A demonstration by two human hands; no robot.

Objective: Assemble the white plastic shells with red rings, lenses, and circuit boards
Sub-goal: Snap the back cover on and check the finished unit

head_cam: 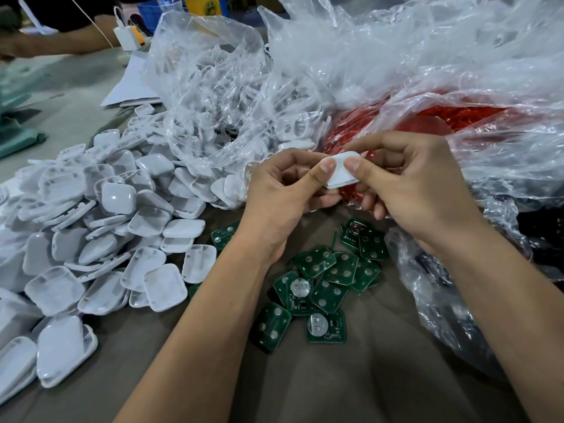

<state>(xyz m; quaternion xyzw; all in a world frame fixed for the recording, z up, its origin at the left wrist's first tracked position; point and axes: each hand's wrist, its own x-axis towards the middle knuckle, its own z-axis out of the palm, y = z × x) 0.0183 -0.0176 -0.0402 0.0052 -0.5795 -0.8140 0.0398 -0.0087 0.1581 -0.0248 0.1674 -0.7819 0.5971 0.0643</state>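
Both hands hold one white plastic shell (341, 172) above the table, in front of the red rings. My left hand (283, 190) grips its left edge with thumb on top. My right hand (409, 184) pinches its right edge, thumb pressed on the face. The shell's underside is hidden. Several green circuit boards (323, 282) lie scattered on the brown table below my wrists. A big heap of white shells (106, 227) covers the left side. Red rings (345, 126) fill a clear bag behind my hands.
A clear bag of white frames (219, 96) stands at the back centre. Crumpled clear plastic (442, 56) fills the back right, and another bag (442, 300) lies right of the boards. Another person's arm (55, 41) rests at the far left, near a white charger (128, 35).
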